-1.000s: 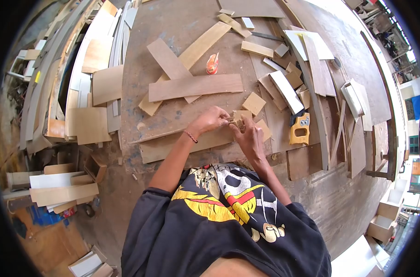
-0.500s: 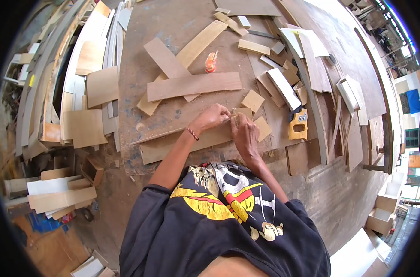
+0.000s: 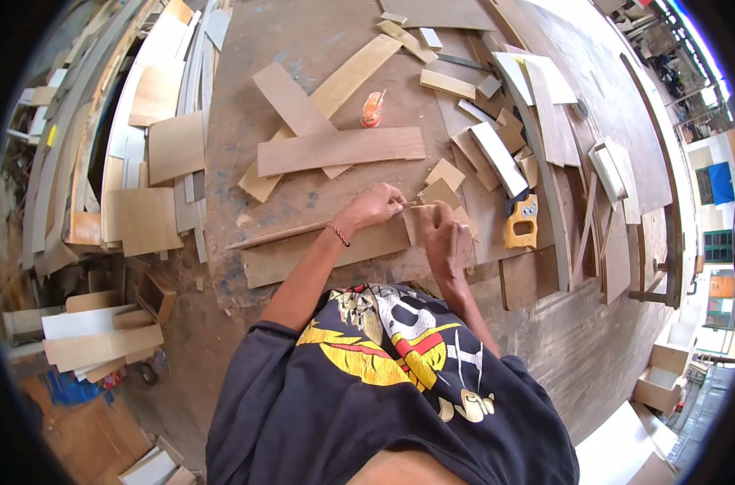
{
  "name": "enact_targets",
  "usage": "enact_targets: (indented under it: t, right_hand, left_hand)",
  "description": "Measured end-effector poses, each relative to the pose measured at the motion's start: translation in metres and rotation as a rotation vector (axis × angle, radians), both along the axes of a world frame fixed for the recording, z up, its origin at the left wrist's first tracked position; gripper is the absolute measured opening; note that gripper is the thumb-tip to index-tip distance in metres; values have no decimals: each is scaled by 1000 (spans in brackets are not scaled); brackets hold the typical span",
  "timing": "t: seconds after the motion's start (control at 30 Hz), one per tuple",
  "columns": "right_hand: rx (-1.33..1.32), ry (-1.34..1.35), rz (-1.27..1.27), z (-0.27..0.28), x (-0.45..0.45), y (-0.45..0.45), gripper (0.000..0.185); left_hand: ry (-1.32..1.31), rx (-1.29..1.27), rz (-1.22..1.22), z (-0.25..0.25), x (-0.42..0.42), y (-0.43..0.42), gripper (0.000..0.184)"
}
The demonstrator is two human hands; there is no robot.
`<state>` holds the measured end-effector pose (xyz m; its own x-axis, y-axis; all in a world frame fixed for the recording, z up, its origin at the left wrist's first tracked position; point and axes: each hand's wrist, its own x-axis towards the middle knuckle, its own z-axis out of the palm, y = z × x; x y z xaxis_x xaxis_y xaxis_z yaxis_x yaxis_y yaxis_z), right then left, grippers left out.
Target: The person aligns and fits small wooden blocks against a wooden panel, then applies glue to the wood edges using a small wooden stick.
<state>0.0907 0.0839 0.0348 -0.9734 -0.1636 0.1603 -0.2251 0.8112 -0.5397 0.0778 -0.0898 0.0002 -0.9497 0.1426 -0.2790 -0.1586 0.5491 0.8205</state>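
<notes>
My left hand (image 3: pixel 373 207), with a braided band at its wrist, is closed in a pinch over the near end of the workbench; what its fingertips hold is too small to make out. Right beside it, my right hand (image 3: pixel 446 236) has its fingers closed on a small wood block (image 3: pixel 416 224). A long board (image 3: pixel 327 250) lies under and beside my left forearm. Square wood pieces (image 3: pixel 446 173) rest just beyond my right hand. Farther off, a flat plank (image 3: pixel 343 151) lies across two others, near an orange and red bottle (image 3: pixel 372 110).
A yellow-handled saw (image 3: pixel 521 222) lies on the right, near a white-faced block (image 3: pixel 500 159) and several offcuts. More boards (image 3: pixel 176 148) are stacked at the left. Cut panels (image 3: pixel 101 335) are piled on the lower left.
My right hand has turned and shifted slightly right, and more of the wood block shows between my hands. My left hand stays in nearly the same place.
</notes>
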Motion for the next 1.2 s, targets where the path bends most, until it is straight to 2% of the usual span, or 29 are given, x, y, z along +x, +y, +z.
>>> enact_targets:
  t: [0.13, 0.2, 0.43, 0.6, 0.87, 0.93, 0.97, 1.07, 1.13, 1.2]
  right_hand:
    - [100, -38, 38, -10, 6, -8, 27]
    - [-17, 41, 87, -20, 1, -10, 30]
    - [16, 86, 56, -31, -6, -16, 39]
    - [11, 146, 82, -33, -6, -17, 46]
    - [30, 59, 84, -27, -7, -18, 50]
    - [53, 26, 73, -20, -8, -17, 52]
    - [19, -14, 66, -18, -7, -17, 56]
    - [-52, -87, 49, -16, -4, -15, 62]
    - [-70, -82, 55, -15, -5, -15, 58]
    - [-81, -108, 61, -21, -8, -12, 54]
  left_hand:
    - [6, 70, 10, -2, 1, -1, 23]
    - [-10, 89, 20, -1, 2, 0, 23]
    - [67, 13, -7, 5, 4, 1, 21]
    - [82, 52, 24, -1, 5, 1, 23]
    - [156, 49, -56, -8, 2, -2, 32]
    - [143, 227, -96, -12, 2, -4, 33]
    - [148, 229, -121, -15, 1, -4, 33]
    - [100, 168, -78, -15, 4, -4, 35]
    - [309, -86, -117, 0, 6, -4, 28]
    - [246, -81, -96, -6, 3, -3, 26]
